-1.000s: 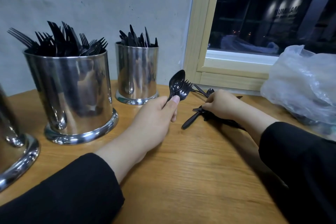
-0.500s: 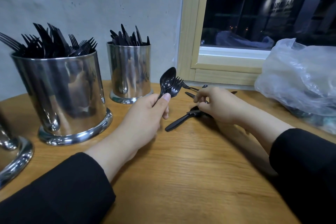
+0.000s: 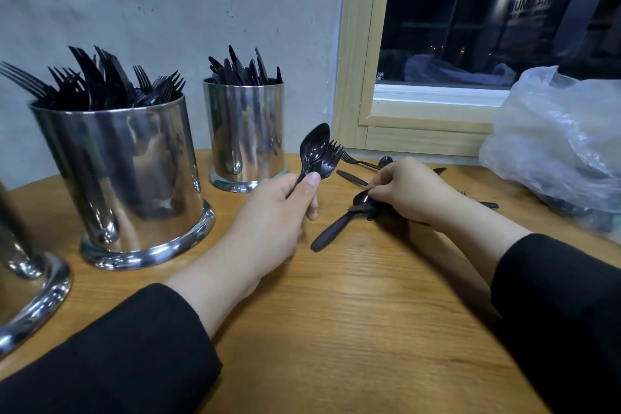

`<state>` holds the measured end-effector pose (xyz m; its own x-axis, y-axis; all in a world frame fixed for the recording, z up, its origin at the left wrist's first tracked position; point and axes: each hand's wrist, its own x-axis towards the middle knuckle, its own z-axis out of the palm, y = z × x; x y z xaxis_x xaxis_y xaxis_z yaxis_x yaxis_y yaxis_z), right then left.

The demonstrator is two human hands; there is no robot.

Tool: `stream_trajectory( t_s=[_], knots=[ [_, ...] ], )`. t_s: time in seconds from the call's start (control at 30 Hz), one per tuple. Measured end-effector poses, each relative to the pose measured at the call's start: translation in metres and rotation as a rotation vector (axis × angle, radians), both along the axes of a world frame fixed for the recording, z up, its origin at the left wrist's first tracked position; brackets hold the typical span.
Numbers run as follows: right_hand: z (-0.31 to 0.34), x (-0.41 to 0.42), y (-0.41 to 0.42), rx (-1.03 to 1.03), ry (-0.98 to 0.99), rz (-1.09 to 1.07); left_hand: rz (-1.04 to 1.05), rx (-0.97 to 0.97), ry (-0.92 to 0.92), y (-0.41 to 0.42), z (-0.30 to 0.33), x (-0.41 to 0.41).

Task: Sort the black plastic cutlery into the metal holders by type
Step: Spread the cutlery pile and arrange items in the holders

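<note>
My left hand [image 3: 268,222] grips a black spoon [image 3: 314,146] and a black fork [image 3: 331,158] upright, just right of the holders. My right hand [image 3: 408,191] pinches a black spoon [image 3: 361,197] in the loose cutlery pile on the table. A black knife [image 3: 332,230] lies beneath that hand, its handle towards me. More loose pieces [image 3: 361,163] lie behind. A large metal holder [image 3: 117,171] is full of forks. A smaller holder [image 3: 247,131] behind it holds knives.
Part of a third metal holder [image 3: 23,279] shows at the left edge. A crumpled clear plastic bag [image 3: 557,144] sits at the right by the wooden window frame [image 3: 356,77]. The wooden table [image 3: 353,312] ends at a grey wall.
My right hand has shifted slightly in the pile and now pinches a spoon's bowl. My left hand keeps holding the spoon and fork in about the same place.
</note>
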<state>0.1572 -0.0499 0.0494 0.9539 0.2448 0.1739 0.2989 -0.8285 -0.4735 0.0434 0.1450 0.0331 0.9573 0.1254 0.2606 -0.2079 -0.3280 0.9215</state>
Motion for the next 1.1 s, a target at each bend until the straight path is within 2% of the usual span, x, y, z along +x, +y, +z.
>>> stream_trajectory(
  t_s=[0.13, 0.27, 0.4, 0.57, 0.7, 0.8, 0.93, 1.0, 1.1],
  knots=[
    [0.001, -0.008, -0.001, 0.281, -0.169, 0.050, 0.058, 0.023, -0.044, 0.002, 0.001, 0.001],
    [0.003, -0.019, 0.000, 0.431, -0.333, 0.068, 0.158, 0.002, -0.091, 0.005, 0.001, 0.004],
    [0.003, -0.031, 0.000, 0.520, -0.396, 0.153, 0.203, 0.005, -0.124, 0.009, 0.002, 0.005],
    [0.001, -0.047, 0.014, 0.605, -0.410, 0.237, 0.042, -0.060, 0.002, 0.003, 0.004, -0.003],
    [0.002, -0.053, 0.026, 0.688, -0.479, 0.218, -0.079, -0.060, 0.062, -0.004, 0.004, -0.008],
    [0.000, -0.053, 0.028, 0.634, -0.527, 0.197, -0.195, -0.155, 0.141, -0.008, 0.008, -0.012],
    [0.001, -0.049, 0.024, 0.578, -0.653, 0.170, -0.264, -0.117, 0.212, -0.009, 0.010, -0.016],
    [-0.003, -0.043, 0.021, 0.610, -0.590, 0.102, -0.260, -0.146, 0.221, -0.008, 0.009, -0.014],
    [-0.011, -0.041, 0.019, 0.678, -0.282, 0.143, -0.282, -0.195, 0.223, -0.006, 0.008, -0.013]
  ],
)
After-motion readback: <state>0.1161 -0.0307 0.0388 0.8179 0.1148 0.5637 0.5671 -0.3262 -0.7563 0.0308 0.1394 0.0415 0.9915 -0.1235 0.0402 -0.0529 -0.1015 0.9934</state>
